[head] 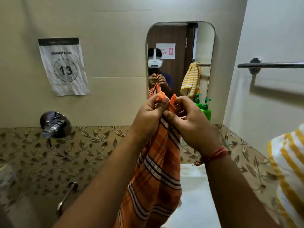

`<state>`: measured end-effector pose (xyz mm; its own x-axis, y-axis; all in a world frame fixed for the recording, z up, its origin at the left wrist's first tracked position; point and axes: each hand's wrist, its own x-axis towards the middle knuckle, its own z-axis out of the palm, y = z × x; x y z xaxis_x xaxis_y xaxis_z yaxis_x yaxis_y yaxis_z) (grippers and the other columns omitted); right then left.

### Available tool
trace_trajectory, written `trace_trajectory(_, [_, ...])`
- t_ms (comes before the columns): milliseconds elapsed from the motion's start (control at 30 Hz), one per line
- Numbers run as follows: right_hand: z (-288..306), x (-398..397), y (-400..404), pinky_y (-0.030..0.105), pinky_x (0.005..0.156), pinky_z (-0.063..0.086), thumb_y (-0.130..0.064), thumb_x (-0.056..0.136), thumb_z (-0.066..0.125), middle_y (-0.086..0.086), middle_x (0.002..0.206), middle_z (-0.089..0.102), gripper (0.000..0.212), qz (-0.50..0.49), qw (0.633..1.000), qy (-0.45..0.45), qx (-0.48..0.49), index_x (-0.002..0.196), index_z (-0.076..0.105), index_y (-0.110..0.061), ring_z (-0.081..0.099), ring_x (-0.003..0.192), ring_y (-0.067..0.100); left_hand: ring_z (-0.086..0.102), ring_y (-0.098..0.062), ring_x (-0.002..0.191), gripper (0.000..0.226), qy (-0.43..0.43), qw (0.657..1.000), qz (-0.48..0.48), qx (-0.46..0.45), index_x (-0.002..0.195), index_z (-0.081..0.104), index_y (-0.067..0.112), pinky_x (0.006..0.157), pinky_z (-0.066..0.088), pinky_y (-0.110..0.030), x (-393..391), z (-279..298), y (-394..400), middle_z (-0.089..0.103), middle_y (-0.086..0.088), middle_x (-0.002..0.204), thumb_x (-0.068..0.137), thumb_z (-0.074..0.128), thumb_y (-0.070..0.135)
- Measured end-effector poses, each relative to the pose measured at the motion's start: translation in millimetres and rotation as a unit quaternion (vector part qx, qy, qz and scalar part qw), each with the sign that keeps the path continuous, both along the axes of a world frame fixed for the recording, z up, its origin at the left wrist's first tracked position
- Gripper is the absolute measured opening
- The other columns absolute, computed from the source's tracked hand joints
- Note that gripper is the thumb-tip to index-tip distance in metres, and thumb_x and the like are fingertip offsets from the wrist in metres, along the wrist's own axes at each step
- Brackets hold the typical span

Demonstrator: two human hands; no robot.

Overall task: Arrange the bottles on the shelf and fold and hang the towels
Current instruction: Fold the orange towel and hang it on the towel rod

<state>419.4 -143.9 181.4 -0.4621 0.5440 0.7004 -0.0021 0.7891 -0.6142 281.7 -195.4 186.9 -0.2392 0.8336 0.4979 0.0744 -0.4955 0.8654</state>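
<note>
- Pinching the top corners of the orange striped towel [158,163], my left hand [148,119] and right hand [191,124] meet in front of the mirror [204,51], fingers closed on the cloth and the two hands almost touching.
- I judge I am matching corners for a fold; the towel hangs straight down from the pinch, loose and bunched, its lower end out of view.
- Risk: the grip is only fingertips on thin fabric, so one corner could slip while I shift hold, and the towel would drop toward the counter below or fold crooked.
- Risk: the green pump bottle [206,109] stands just behind my right hand, at the mirror's lower right corner; a swing of the cloth or of my right elbow could topple it.
- The towel rail [276,64] on the right wall is bare where it shows, while a yellow striped towel [289,171] sits at the right edge of view; crowding there could drag it off.
- Writing: the paper sign [63,66] on the wall reads "WORKSTATION" and "13". A pink door sign appears reversed in the mirror; I cannot read it.
</note>
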Motion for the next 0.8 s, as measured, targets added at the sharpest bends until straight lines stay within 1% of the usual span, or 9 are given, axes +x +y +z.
trace_trajectory(100, [-2.1, -2.6, 0.5, 0.028, 0.06, 0.051, -0.025, 0.09, 0.071, -0.001, 0.077, 0.059, 0.017, -0.001, 1.0, 0.017, 0.001, 0.096, 0.059, -0.015, 0.054, 0.066, 0.006, 0.073, -0.025, 0.092, 0.023, -0.003, 1.0, 0.007, -0.012, 0.105, 0.068, 0.017, 0.08, 0.059, -0.034, -1.3, -1.0, -2.4, 0.074, -0.009, 0.098, 0.102, 0.051, 0.032])
trace_trajectory(167, [-5.6, -4.5, -0.5, 0.03, 0.06, 0.051, -0.022, 0.09, 0.071, -0.001, 0.076, 0.059, 0.015, -0.016, 0.999, 0.028, 0.034, 0.091, 0.059, -0.012, 0.054, 0.066, 0.007, 0.071, -0.029, 0.092, 0.027, -0.025, 0.999, 0.005, -0.023, 0.105, 0.067, 0.015, 0.084, 0.06, -0.042, -2.1, -2.3, -4.9, 0.072, -0.015, 0.1, 0.102, 0.048, 0.034])
trace_trajectory(233, [-10.0, -8.3, -1.6, 0.034, 0.063, 0.052, -0.018, 0.091, 0.07, -0.001, 0.077, 0.06, 0.012, -0.041, 0.996, 0.058, 0.06, 0.088, 0.061, -0.011, 0.057, 0.069, 0.013, 0.068, -0.038, 0.098, 0.033, -0.044, 0.999, 0.003, -0.03, 0.111, 0.064, 0.009, 0.093, 0.054, -0.054, -2.8, -4.9, -6.4, 0.068, -0.025, 0.109, 0.102, 0.048, 0.036])
trace_trajectory(300, [-14.0, -11.1, -2.0, 0.03, 0.064, 0.052, -0.014, 0.091, 0.07, -0.003, 0.079, 0.061, 0.009, -0.071, 0.99, 0.087, 0.082, 0.086, 0.062, -0.012, 0.058, 0.073, 0.013, 0.064, -0.048, 0.108, 0.036, -0.058, 0.998, 0.003, -0.037, 0.115, 0.062, 0.007, 0.098, 0.049, -0.062, -4.6, -7.5, -5.5, 0.063, -0.032, 0.118, 0.101, 0.049, 0.038])
trace_trajectory(400, [-16.9, -11.1, -2.3, 0.018, 0.066, 0.047, -0.014, 0.09, 0.071, -0.005, 0.08, 0.063, 0.008, -0.1, 0.984, 0.118, 0.092, 0.086, 0.064, -0.012, 0.058, 0.075, 0.007, 0.064, -0.043, 0.102, 0.03, -0.083, 0.996, 0.008, -0.041, 0.112, 0.063, 0.01, 0.094, 0.052, -0.057, -8.2, -10.4, -3.0, 0.066, -0.029, 0.114, 0.104, 0.047, 0.033])
trace_trajectory(500, [-15.8, -7.0, -3.0, 0.016, 0.067, 0.049, -0.015, 0.09, 0.071, -0.004, 0.082, 0.064, 0.009, -0.111, 0.979, 0.155, 0.074, 0.086, 0.064, -0.011, 0.061, 0.076, 0.007, 0.07, -0.033, 0.096, 0.026, -0.131, 0.991, 0.005, -0.04, 0.12, 0.061, 0.013, 0.09, 0.057, -0.049, -10.9, -11.4, -0.6, 0.073, -0.019, 0.108, 0.104, 0.047, 0.029])
trace_trajectory(567, [-14.0, -1.9, -8.7, 0.019, 0.069, 0.053, -0.016, 0.091, 0.068, -0.003, 0.084, 0.065, 0.007, -0.065, 0.982, 0.167, 0.059, 0.089, 0.063, -0.013, 0.064, 0.079, 0.009, 0.072, -0.031, 0.094, 0.023, -0.139, 0.989, 0.015, -0.039, 0.118, 0.062, 0.017, 0.089, 0.059, -0.048, -11.0, -11.8, 0.7, 0.074, -0.015, 0.105, 0.104, 0.047, 0.028])
trace_trajectory(700, [-11.9, 8.7, -24.1, 0.019, 0.066, 0.055, -0.013, 0.092, 0.063, -0.005, 0.084, 0.066, 0.005, 0.117, 0.976, 0.185, 0.015, 0.092, 0.06, -0.017, 0.067, 0.075, 0.004, 0.074, -0.028, 0.095, 0.024, -0.101, 0.992, 0.072, -0.034, 0.118, 0.062, 0.016, 0.087, 0.06, -0.048, -9.0, -11.9, 5.4, 0.075, -0.013, 0.106, 0.103, 0.051, 0.031])
trace_trajectory(800, [-10.2, 4.5, -24.2, 0.021, 0.064, 0.055, -0.019, 0.09, 0.068, -0.01, 0.085, 0.066, 0.007, 0.096, 0.99, 0.081, 0.065, 0.092, 0.062, -0.023, 0.069, 0.075, 0.01, 0.073, -0.028, 0.099, 0.02, -0.059, 0.994, 0.095, -0.015, 0.112, 0.064, 0.014, 0.089, 0.059, -0.05, -5.2, -12.7, 7.6, 0.074, -0.01, 0.106, 0.101, 0.056, 0.029])
